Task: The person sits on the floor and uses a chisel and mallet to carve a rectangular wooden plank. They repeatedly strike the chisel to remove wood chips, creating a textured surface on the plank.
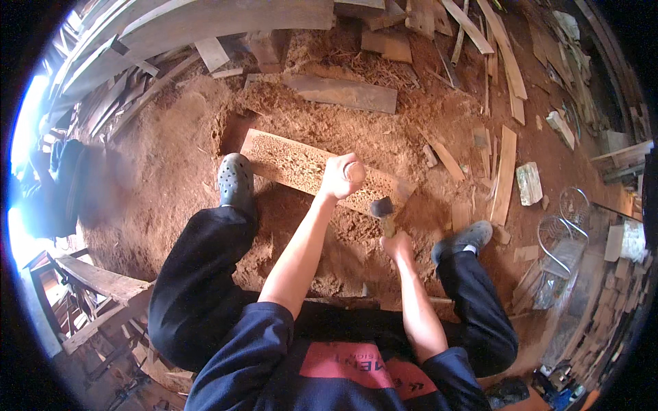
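A long wooden board (pixel 288 159) lies slantwise before me, its top pitted with many small carved marks. My left hand (pixel 337 179) is wrapped round an upright tool with a round wooden handle end (pixel 354 172), held over the board's middle. The tool's lower end is hidden under the fist, so its kind does not show. My right hand (pixel 398 248) grips a hammer (pixel 382 207) by its short handle. The dark hammer head is over the board's near right part, to the right of my left hand and apart from it.
My grey clogs (pixel 235 179) stand at either end of the board. Reddish sawdust covers the ground. A loose plank (pixel 343 93) lies beyond the board, and a pale block (pixel 528 183) and several offcuts lie right. A wire-framed object (pixel 563 236) stands farther right.
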A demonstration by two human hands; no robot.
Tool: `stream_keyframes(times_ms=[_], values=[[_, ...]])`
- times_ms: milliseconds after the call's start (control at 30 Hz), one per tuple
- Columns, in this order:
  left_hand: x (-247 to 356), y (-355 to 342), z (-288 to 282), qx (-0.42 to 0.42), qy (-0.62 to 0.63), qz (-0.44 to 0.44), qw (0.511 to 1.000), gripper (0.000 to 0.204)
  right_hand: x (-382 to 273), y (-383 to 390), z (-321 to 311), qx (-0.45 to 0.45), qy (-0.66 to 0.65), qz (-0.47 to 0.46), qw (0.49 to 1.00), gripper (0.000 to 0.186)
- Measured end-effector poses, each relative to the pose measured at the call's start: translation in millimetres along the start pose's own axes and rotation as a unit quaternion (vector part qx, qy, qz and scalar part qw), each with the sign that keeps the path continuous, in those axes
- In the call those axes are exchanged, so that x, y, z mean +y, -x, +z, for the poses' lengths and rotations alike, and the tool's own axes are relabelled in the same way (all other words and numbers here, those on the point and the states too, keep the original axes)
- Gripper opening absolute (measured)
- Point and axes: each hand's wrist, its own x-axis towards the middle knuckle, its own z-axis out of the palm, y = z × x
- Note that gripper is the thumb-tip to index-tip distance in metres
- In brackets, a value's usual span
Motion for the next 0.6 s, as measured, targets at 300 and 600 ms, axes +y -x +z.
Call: stream_keyframes(times_ms=[300, 600], values=[[-46, -28, -74, 0.019, 0.36, -0.036, 0.932, 0.023, -12, -3, -6, 0.014, 0.001, 0.007, 1.0, 0.033], [9, 2, 16, 0.008, -0.094, 0.031, 0.995, 0.012, 3, -16, 5, 0.026, 0.02, 0.002, 0.999, 0.037]])
